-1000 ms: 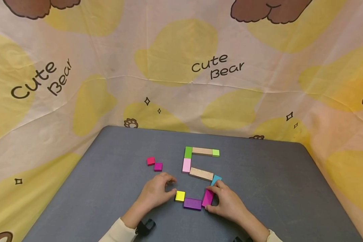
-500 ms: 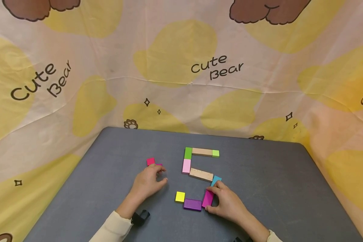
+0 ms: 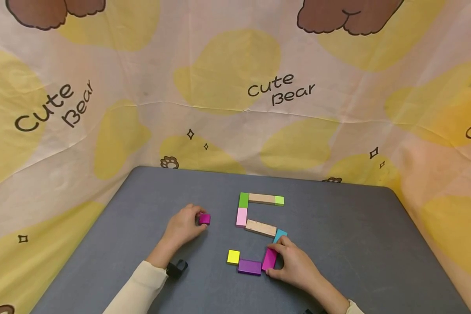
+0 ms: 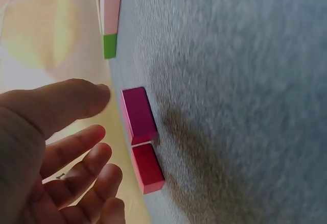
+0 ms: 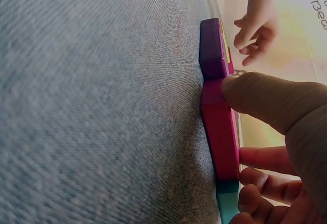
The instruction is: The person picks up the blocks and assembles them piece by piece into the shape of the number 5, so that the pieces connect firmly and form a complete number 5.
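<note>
Head view: left hand (image 3: 182, 225) hovers spread, 2 small blocks (image 4: 139, 115) just beyond its fingertips; right hand (image 3: 294, 264) pinches magenta block (image 3: 269, 258).

1. The magenta cube (image 3: 204, 219) is small and glossy and lies flat on the grey bench (image 3: 337, 226), left of the block figure. The left hand (image 3: 182, 226) sits right at it, thumb beside it.
2. The red cube (image 4: 147, 168) lies just beside the magenta one, edges nearly touching; from overhead the left hand hides it.
3. The pink block (image 3: 269, 258) is a flat oblong standing slightly slanted at the figure's lower right corner, between the purple block (image 3: 249, 266) and the blue block (image 3: 280, 236). The right hand (image 3: 294, 264) pinches it.
</note>
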`<move>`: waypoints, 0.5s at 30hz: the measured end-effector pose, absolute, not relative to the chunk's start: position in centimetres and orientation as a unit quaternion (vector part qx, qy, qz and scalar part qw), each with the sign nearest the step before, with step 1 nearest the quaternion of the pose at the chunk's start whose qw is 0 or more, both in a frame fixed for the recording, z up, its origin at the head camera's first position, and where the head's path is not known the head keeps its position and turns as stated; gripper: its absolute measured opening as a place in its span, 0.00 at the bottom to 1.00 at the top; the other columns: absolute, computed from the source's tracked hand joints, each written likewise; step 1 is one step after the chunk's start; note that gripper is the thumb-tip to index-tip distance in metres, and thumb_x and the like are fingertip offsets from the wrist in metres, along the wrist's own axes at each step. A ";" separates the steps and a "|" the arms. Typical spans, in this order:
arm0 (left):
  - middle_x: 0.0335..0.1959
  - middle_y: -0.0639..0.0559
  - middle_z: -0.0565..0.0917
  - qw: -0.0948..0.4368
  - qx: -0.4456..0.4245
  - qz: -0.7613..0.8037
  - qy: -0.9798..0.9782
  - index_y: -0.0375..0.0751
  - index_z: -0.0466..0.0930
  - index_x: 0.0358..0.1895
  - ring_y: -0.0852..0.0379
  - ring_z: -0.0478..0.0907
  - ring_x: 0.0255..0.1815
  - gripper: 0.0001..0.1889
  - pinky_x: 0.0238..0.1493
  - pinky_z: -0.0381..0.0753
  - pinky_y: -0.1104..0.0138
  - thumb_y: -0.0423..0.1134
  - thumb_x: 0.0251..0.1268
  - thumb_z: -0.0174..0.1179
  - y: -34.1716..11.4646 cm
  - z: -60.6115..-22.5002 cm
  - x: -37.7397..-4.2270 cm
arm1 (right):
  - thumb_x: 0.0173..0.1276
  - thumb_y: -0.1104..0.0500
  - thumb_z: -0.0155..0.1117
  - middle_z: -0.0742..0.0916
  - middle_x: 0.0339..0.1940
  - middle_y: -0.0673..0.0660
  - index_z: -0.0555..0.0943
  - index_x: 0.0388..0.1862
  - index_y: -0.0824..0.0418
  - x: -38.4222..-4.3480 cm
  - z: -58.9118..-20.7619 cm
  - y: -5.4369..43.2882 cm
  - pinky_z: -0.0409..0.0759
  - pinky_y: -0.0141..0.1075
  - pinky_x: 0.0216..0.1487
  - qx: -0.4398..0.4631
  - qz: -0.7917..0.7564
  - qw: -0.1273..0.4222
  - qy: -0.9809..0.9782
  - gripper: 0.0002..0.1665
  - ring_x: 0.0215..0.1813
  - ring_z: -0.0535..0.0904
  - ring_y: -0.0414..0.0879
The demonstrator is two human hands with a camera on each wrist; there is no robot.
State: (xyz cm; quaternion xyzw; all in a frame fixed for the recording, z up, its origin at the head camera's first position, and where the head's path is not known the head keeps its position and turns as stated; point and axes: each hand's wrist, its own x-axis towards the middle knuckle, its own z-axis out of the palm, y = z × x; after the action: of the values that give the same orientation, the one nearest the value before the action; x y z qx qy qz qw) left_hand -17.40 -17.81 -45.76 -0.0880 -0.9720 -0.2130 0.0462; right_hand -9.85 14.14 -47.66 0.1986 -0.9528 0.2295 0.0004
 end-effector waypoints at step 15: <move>0.36 0.49 0.79 -0.002 -0.088 -0.189 -0.978 0.43 0.83 0.47 0.54 0.76 0.35 0.19 0.38 0.77 0.58 0.38 0.47 0.72 -18.2 -46.0 -18.6 | 0.44 0.47 0.78 0.72 0.35 0.44 0.84 0.49 0.58 -9.8 -47.7 14.2 0.66 0.27 0.27 0.194 0.237 -0.014 -0.952 0.32 0.28 0.66 0.34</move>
State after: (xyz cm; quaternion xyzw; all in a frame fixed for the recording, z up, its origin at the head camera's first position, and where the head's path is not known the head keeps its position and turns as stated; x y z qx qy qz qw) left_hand -18.60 -18.20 -45.98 -0.0882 -0.9781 -0.1886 -0.0018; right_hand -9.80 14.20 -47.68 0.1938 -0.9519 0.2370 -0.0139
